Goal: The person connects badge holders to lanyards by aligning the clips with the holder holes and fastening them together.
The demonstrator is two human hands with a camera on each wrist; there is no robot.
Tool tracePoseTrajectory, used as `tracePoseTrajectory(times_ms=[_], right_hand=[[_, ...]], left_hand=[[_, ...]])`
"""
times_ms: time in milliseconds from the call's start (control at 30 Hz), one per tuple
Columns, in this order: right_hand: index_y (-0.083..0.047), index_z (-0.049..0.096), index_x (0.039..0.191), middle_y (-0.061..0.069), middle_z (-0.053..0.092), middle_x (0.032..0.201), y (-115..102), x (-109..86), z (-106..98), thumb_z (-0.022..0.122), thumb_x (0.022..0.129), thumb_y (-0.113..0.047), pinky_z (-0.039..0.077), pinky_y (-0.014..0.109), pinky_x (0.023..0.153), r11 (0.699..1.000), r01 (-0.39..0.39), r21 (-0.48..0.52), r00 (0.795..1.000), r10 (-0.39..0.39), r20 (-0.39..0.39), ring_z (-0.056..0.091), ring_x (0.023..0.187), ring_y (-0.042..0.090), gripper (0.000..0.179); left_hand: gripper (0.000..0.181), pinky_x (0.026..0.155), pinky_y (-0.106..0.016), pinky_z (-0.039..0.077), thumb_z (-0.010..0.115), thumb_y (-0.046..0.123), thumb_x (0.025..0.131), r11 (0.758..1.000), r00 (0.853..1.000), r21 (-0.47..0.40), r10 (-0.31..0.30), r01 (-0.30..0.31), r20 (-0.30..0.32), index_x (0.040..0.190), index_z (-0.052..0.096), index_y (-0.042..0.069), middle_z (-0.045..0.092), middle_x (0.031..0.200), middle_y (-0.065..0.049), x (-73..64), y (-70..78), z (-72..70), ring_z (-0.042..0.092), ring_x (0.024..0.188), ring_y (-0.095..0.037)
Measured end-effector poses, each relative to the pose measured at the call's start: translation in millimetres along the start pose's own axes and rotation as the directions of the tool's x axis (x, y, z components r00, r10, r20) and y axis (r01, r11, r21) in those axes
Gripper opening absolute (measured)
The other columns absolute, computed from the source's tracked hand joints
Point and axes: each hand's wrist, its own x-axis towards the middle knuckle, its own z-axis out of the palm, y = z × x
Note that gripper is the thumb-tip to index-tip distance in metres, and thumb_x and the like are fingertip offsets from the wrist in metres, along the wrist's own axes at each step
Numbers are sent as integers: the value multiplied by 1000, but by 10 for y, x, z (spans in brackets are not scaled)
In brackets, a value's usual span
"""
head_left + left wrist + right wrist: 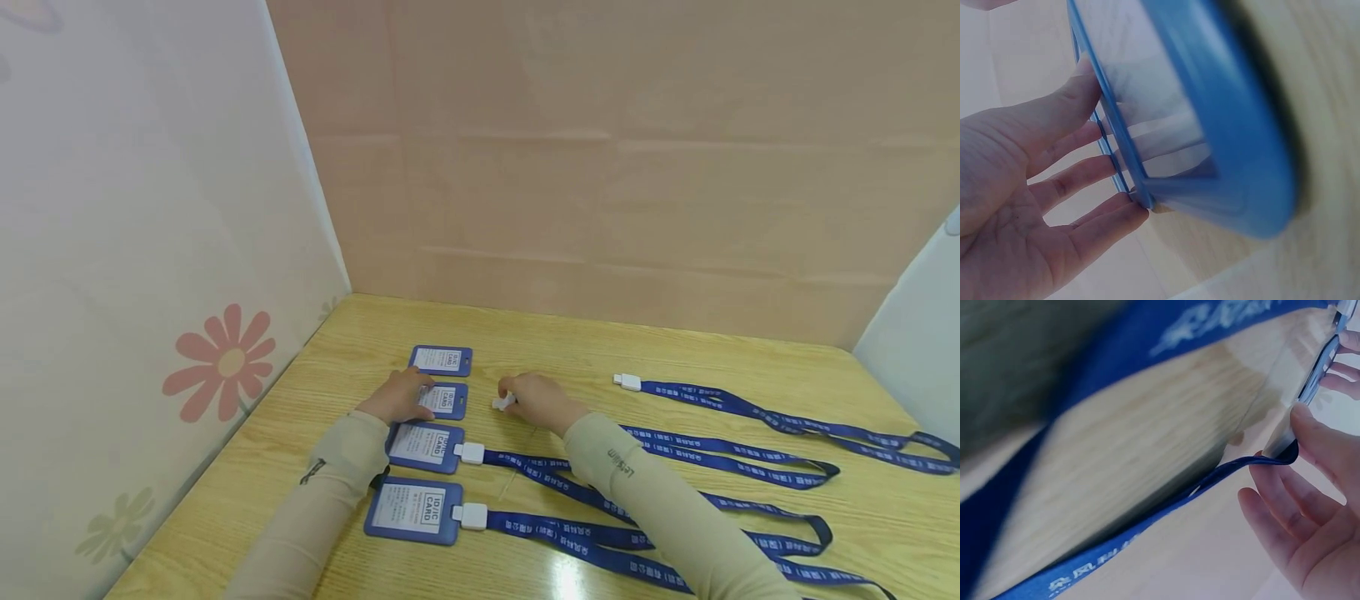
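My left hand [397, 397] grips the left end of a blue ID card holder [447, 401], second from the back in a column. In the left wrist view the thumb [1079, 90] lies at its edge, with the fingers spread along the other side; a nearer card holder [1241, 156] partly covers it. My right hand [543, 402] pinches the white clip [501, 403] of a blue lanyard between thumb and fingers, a short gap to the right of that holder. The lanyard strap [1210, 478] trails from the clip under the right forearm.
Another card holder [453, 360] lies behind, without a clip on it. Two nearer holders, one in the middle [423, 447] and one in front [411, 510], have white lanyard clips at their right ends. A separate lanyard [738, 404] lies at the right on the wooden table [570, 337].
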Motion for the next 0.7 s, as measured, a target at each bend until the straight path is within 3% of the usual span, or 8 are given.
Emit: tracePoseTrajectory(times_ms=[433, 700], right_hand=[[-14, 64, 98, 3, 70, 94, -58, 7, 13, 68, 85, -21, 51, 27, 69, 1000, 7, 3, 1000, -7, 19, 55, 71, 10, 15], [-13, 65, 104, 3, 70, 100, -133, -14, 8, 67, 86, -18, 53, 30, 78, 1000, -10, -8, 998, 11, 67, 57, 77, 11, 19]], left_hand=[[53, 108, -57, 31, 75, 22, 77, 1000, 1000, -17, -6, 6, 0, 125, 57, 7, 40, 144, -20, 11, -7, 13, 33, 134, -45], [53, 109, -58, 29, 75, 21, 78, 1000, 1000, -20, -1, 1, -3, 125, 57, 6, 38, 145, -22, 5, -10, 17, 30, 135, -46]])
